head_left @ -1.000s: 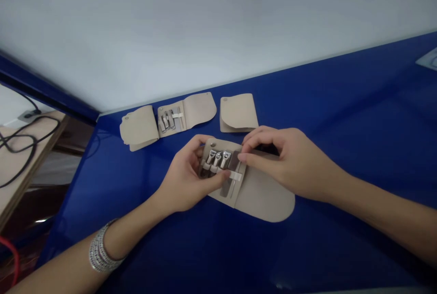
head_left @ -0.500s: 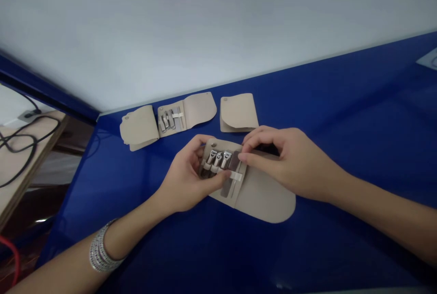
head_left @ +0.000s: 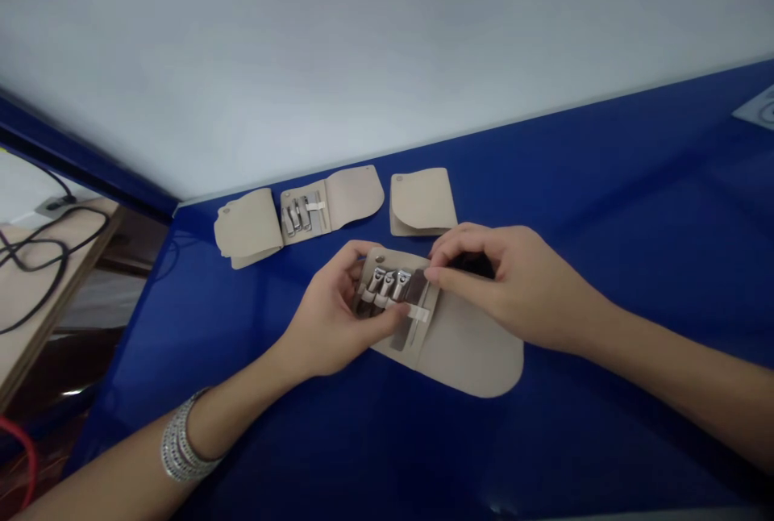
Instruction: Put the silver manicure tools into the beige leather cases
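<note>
My left hand (head_left: 330, 315) grips an open beige manicure case (head_left: 472, 352) by its tool side, thumb across the front and fingers behind. Inside it, three nail clippers (head_left: 388, 282) sit in strap loops beside a flat dark nail file (head_left: 409, 307). A thin metal stick (head_left: 414, 331) passes under the white band (head_left: 418, 312) next to the file. My right hand (head_left: 513, 287) is closed in a pinch at the stick's upper end, thumb and forefinger together by the case's top edge. Its other fingers curl behind, partly hidden.
Along the back of the blue table (head_left: 605, 206) lie a folded beige case (head_left: 247, 227), an open case with tools (head_left: 356, 197) and another folded case (head_left: 423, 200). A white wall (head_left: 387, 45) rises behind. Black cable (head_left: 57, 263) lies on a wooden surface at left.
Hardly anything differs. My right thumb and forefinger have shifted very slightly at the stick's top, and the view has moved a touch.
</note>
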Tool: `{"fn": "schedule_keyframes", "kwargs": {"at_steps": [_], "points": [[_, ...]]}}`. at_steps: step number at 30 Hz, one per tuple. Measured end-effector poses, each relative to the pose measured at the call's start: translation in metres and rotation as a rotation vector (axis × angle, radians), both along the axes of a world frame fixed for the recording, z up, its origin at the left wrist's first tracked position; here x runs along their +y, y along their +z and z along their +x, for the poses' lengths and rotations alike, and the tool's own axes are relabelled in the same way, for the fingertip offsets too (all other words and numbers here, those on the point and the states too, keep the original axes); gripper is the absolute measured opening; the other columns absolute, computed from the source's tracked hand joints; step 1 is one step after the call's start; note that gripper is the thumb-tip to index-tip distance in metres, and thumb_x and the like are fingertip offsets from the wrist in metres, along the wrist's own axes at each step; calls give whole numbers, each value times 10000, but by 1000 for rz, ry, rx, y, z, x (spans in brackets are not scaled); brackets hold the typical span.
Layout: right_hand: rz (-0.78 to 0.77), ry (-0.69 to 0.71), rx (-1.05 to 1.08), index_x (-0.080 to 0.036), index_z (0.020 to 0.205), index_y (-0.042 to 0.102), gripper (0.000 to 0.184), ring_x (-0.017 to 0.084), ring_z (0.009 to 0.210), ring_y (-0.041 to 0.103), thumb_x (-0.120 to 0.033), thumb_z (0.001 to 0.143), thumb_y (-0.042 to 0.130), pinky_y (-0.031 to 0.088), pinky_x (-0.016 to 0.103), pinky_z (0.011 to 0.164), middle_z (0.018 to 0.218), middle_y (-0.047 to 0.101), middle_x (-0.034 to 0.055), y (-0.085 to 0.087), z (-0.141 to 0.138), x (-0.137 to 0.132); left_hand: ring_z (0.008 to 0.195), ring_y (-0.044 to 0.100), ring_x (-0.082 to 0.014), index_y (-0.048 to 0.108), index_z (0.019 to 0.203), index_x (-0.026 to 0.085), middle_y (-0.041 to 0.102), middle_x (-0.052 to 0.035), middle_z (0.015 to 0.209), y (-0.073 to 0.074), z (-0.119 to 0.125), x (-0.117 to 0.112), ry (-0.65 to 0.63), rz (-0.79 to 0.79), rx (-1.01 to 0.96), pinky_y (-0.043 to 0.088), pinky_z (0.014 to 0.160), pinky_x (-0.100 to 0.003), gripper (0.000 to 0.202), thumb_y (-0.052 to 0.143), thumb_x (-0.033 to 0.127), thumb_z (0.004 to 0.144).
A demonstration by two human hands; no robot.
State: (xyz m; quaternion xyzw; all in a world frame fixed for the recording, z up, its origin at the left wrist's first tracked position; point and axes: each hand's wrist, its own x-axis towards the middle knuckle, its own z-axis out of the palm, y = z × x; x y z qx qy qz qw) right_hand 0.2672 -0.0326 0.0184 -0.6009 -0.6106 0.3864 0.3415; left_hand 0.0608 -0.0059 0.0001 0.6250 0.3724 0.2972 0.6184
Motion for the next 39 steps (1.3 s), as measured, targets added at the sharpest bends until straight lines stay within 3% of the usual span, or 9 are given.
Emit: {"fn": "schedule_keyframes", "kwargs": {"at_steps": [3,7,10,15,19,23,30,36,39], "points": [[-74,-106,197,-191,736,709,139,194,757,654,-324,772,699,528,319,706,779,711,43,0,10,9,751,593,-104,511,1063,173,629,-8,879,0,0,0,-1,-11,-12,488,673,-205,439,771,106,716],[-171,-210,664,-177,757,656,92,213,913,680,-253,793,695,560,343,820,954,727,87,6,31,24,703,571,-81,497,1039,171,608,12,840,2,0,2,8,-62,-62,461,644,-187,457,794,117,696],[-184,-230,763,-169,765,599,85,174,759,673,-211,808,659,572,329,734,833,697,64,9,39,30,653,562,-78,494,1034,167,609,12,814,2,-3,5,-18,-109,-98,452,611,-193,478,815,143,681],[-136,-33,372,-185,819,531,110,75,430,434,-223,804,633,346,205,418,557,519,-58,2,32,23,679,602,-97,519,997,160,635,10,799,2,-8,7,-2,-196,-256,491,639,-198,520,861,144,607],[-208,274,314,-178,929,578,308,94,529,478,-254,677,739,360,213,469,649,579,-35,6,25,5,694,630,-107,554,995,131,670,-6,799,6,-7,5,66,-259,-336,516,668,-204,519,862,124,577],[-327,438,377,-182,986,583,396,46,418,285,-327,675,780,241,198,409,504,380,-116,17,13,-11,683,646,-124,556,1012,133,695,-16,813,5,-4,1,127,-216,-328,526,675,-230,523,854,134,582],[-131,265,158,-148,986,558,439,64,414,349,-506,776,699,236,222,396,522,445,-83,12,-9,-15,688,642,-153,541,942,141,702,-31,793,4,2,-8,84,-37,-195,506,673,-247,567,887,120,494],[16,203,-6,-137,878,598,340,126,611,502,-437,761,706,376,254,545,706,593,13,-1,-8,-10,689,639,-153,619,915,126,691,-49,780,12,3,-9,140,-270,-238,492,668,-248,311,740,353,741],[49,176,-84,-150,859,603,311,146,639,525,-434,765,688,376,260,551,743,625,30,-6,-7,-10,659,616,-141,630,882,146,664,-15,732,10,3,-9,217,-274,-249,479,652,-242,279,720,379,758]]}}
